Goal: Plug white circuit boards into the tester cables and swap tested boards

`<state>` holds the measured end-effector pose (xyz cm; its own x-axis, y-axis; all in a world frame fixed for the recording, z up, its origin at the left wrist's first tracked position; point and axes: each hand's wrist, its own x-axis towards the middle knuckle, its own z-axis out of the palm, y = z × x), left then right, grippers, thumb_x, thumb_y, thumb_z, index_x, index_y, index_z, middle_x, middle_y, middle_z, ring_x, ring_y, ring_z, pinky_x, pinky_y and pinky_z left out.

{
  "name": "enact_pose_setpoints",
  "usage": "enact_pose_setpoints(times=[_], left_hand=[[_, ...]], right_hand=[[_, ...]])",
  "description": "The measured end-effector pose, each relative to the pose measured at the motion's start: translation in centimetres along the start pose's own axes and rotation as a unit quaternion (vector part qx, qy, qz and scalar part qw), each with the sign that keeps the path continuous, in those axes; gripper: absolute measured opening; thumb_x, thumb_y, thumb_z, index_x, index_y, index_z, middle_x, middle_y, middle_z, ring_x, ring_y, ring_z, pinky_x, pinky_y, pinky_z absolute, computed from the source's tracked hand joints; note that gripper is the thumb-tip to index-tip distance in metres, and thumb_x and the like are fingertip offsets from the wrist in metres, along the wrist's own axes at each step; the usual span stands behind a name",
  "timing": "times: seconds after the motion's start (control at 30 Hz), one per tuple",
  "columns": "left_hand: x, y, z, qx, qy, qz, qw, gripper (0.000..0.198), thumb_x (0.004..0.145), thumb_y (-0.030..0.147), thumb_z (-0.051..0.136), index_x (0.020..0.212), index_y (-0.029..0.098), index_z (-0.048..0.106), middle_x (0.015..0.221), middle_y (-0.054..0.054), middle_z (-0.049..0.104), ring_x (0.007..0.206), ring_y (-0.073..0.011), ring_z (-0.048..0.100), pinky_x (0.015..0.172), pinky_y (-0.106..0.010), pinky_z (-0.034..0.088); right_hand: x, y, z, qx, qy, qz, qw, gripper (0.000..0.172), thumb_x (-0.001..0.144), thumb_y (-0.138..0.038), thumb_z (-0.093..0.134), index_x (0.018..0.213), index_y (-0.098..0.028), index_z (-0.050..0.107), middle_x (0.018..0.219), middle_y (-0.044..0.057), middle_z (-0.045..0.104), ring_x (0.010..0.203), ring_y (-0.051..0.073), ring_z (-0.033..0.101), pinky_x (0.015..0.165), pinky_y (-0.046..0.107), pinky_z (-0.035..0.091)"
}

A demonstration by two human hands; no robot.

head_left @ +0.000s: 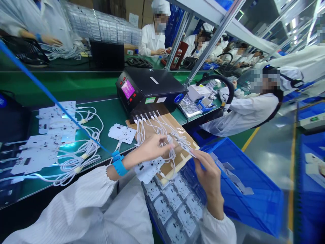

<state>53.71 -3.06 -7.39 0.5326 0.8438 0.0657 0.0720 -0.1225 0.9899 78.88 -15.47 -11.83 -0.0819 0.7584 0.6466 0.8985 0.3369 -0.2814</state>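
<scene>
My left hand (152,148) wears a blue anti-static wrist strap (119,166) and pinches white cables (169,145) above a brown cardboard sheet (181,154). My right hand (207,171) holds a thin white cable end (189,149) between its fingertips, close to the left hand. Several of these cables run from the front ports of a black test unit (149,89) with a lit pink screen. A white printed card (147,169) lies under my left wrist, at the cardboard's edge. A plastic tray of similar white cards (172,203) sits below my hands.
A blue plastic crate (243,189) stands to the right of my hands. Coiled cables and white cards lie on the green workbench (109,112) at left. Co-workers in white coats sit along the line, and a blue strap cord crosses the bench.
</scene>
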Motion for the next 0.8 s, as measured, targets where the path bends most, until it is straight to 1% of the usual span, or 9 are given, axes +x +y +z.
enact_pose_setpoints(times=[0.1,0.17,0.2,0.27,0.33,0.43,0.53,0.67,0.8], left_hand=[[1.3,0.6,-3.4,0.183,0.140,0.085,0.969,0.040,0.096,0.037,0.065,0.129,0.015,0.068,0.132,-0.016,0.065,0.112,-0.0269,0.067,0.091,-0.037,0.057],[2.3,0.8,-5.4,0.281,0.215,0.102,0.930,0.047,0.099,0.030,0.060,0.143,0.012,0.058,0.150,-0.020,0.052,0.126,-0.0304,0.063,0.105,-0.043,0.054],[2.8,0.8,-6.3,0.317,0.230,0.094,0.915,0.052,0.099,0.028,0.059,0.147,0.010,0.052,0.156,-0.023,0.046,0.130,-0.0325,0.061,0.111,-0.046,0.050],[3.8,0.7,-7.6,0.361,0.228,0.067,0.902,0.059,0.100,0.026,0.058,0.154,0.006,0.043,0.163,-0.028,0.036,0.134,-0.0355,0.059,0.117,-0.050,0.046],[4.6,0.5,-8.4,0.375,0.214,0.046,0.901,0.064,0.100,0.025,0.056,0.157,0.003,0.037,0.166,-0.030,0.030,0.134,-0.0371,0.059,0.116,-0.050,0.047],[5.6,0.1,-8.7,0.374,0.207,0.037,0.904,0.065,0.101,0.025,0.054,0.158,0.002,0.033,0.167,-0.030,0.029,0.134,-0.0390,0.060,0.112,-0.052,0.050],[6.0,-0.3,-9.0,0.373,0.208,0.040,0.903,0.063,0.100,0.022,0.054,0.157,0.003,0.034,0.166,-0.030,0.031,0.137,-0.0389,0.058,0.112,-0.053,0.050],[5.9,0.1,-10.4,0.375,0.176,0.059,0.908,0.069,0.092,0.024,0.069,0.152,0.004,0.042,0.161,-0.028,0.042,0.149,-0.0384,0.045,0.121,-0.052,0.042],[3.8,1.6,-11.6,0.377,0.128,0.064,0.915,0.066,0.092,0.027,0.071,0.150,0.005,0.047,0.154,-0.026,0.052,0.140,-0.0372,0.056,0.119,-0.051,0.044]], right_hand=[[-0.6,2.9,0.1,-0.010,0.016,-0.015,1.000,0.036,0.098,-0.017,0.061,0.128,-0.034,0.073,0.118,0.006,0.077,0.111,0.027,0.072,0.097,0.050,0.060],[-1.6,4.8,0.8,-0.026,0.017,-0.027,0.999,0.038,0.098,-0.018,0.060,0.130,-0.035,0.072,0.118,0.007,0.077,0.112,0.029,0.071,0.096,0.051,0.060],[-2.3,5.7,1.2,-0.034,0.016,-0.034,0.999,0.040,0.099,-0.018,0.059,0.133,-0.035,0.070,0.118,0.007,0.076,0.113,0.030,0.070,0.095,0.053,0.060],[-3.7,7.1,2.2,-0.052,0.013,-0.048,0.997,0.044,0.100,-0.019,0.057,0.139,-0.035,0.066,0.121,0.009,0.075,0.114,0.032,0.069,0.095,0.056,0.059],[-5.0,8.2,2.9,-0.067,0.008,-0.057,0.996,0.048,0.100,-0.020,0.055,0.145,-0.035,0.062,0.124,0.011,0.073,0.115,0.033,0.069,0.095,0.057,0.059],[-6.5,9.2,3.6,-0.082,-0.006,-0.067,0.994,0.052,0.101,-0.021,0.053,0.151,-0.036,0.055,0.129,0.012,0.071,0.118,0.034,0.069,0.094,0.057,0.060],[-7.3,9.7,4.2,-0.092,-0.020,-0.071,0.993,0.052,0.101,-0.023,0.052,0.151,-0.033,0.054,0.132,0.013,0.070,0.117,0.034,0.071,0.092,0.056,0.062],[-7.5,9.8,4.5,-0.094,-0.048,-0.077,0.991,0.048,0.100,-0.027,0.052,0.148,-0.029,0.057,0.138,0.014,0.068,0.123,0.035,0.069,0.094,0.055,0.063],[-7.6,7.9,3.9,-0.106,-0.051,-0.074,0.990,0.052,0.100,-0.029,0.051,0.152,-0.030,0.053,0.146,0.014,0.063,0.132,0.038,0.063,0.096,0.058,0.062]])
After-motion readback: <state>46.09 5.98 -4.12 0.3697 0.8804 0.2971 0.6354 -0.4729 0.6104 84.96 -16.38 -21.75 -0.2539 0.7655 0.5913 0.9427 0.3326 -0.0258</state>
